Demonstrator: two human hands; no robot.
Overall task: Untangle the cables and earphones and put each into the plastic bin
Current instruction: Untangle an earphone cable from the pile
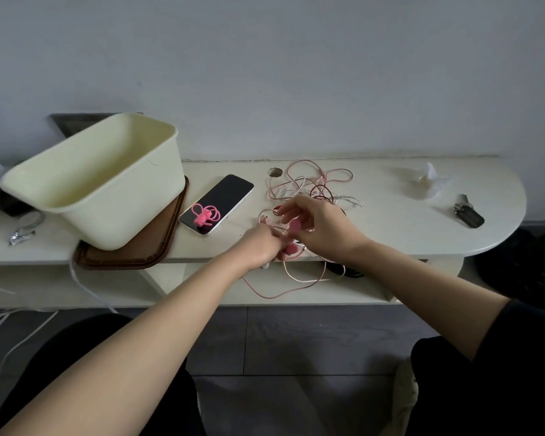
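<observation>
A tangle of pink and white cables and earphones (312, 184) lies on the white table (390, 221) at its middle. My left hand (260, 245) pinches part of the pink earphone wire near the front edge. My right hand (315, 223) is just beside it, fingers curled on the same pink piece with round pink pads (291, 248). Loops of pink wire (283, 291) hang below the table edge. The pale cream plastic bin (107, 184) sits tilted at the left on a brown tray (158, 247), and its visible inside looks bare.
A phone (224, 199) lies between the bin and the tangle, with a small pink coiled cord (203, 215) on its screen. Dark keys (468, 214) and a crumpled clear wrapper (425, 180) lie at the right end. White cables (0, 322) trail at the lower left.
</observation>
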